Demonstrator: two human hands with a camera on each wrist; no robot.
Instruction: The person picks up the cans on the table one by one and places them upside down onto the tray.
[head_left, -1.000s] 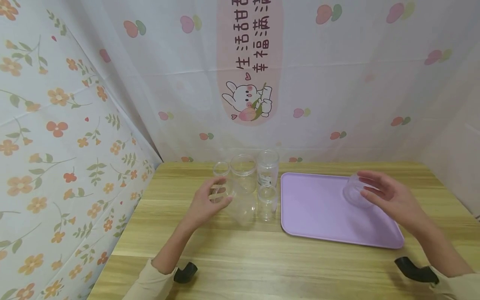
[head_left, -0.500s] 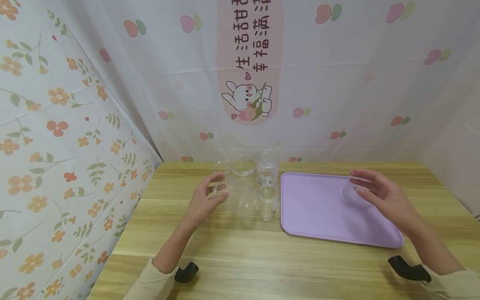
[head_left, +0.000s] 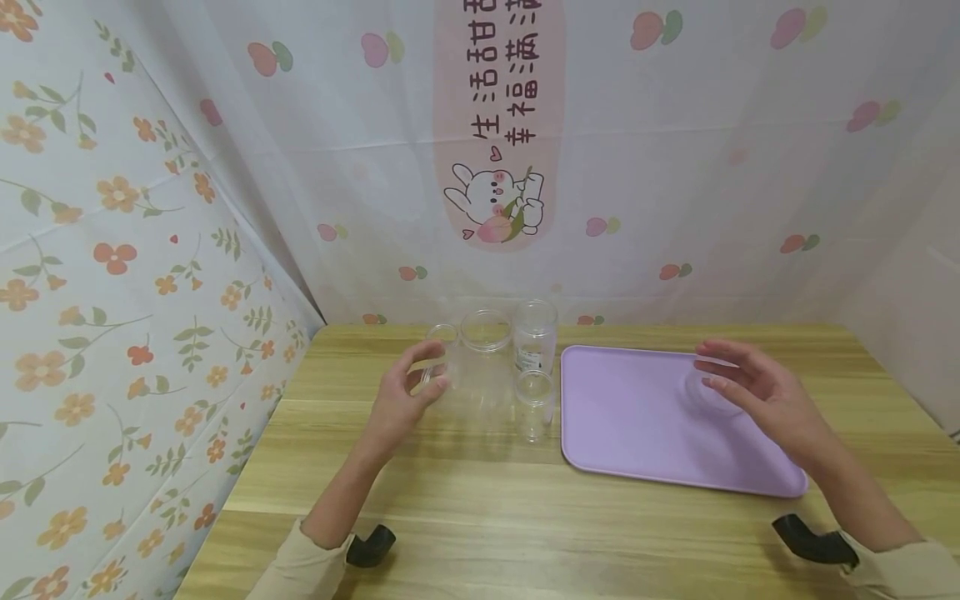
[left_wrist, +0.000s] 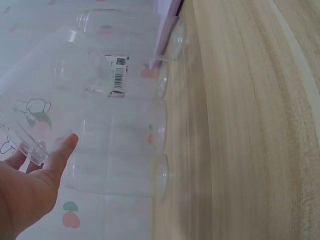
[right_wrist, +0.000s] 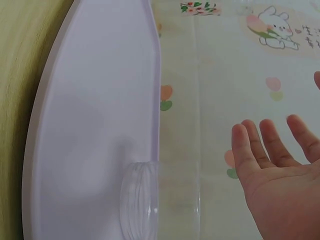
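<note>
My left hand (head_left: 401, 400) grips a clear plastic jar (left_wrist: 50, 75) by its rim, with the fingers and thumb on the edge; the jar hangs tilted above the table. Behind and beside it stand several other clear jars, among them a wide jar (head_left: 486, 331), a labelled jar (head_left: 536, 337) and a small jar (head_left: 534, 408). Over the lilac tray (head_left: 637, 417) my right hand (head_left: 776, 408) has its fingers extended and holds nothing. A clear jar (right_wrist: 140, 205) with a ridged end stands on the tray, apart from the right hand in the right wrist view.
The wooden table (head_left: 525, 533) carries jars at its back middle and the tray on its right. A printed curtain (head_left: 675, 167) hangs behind the table, and a floral curtain (head_left: 112, 292) closes the left side. Black curved pieces (head_left: 371, 546) sit at both cuffs.
My left hand has shifted slightly left, and the held jar has moved with it. My right hand has drifted a little left above the tray.
</note>
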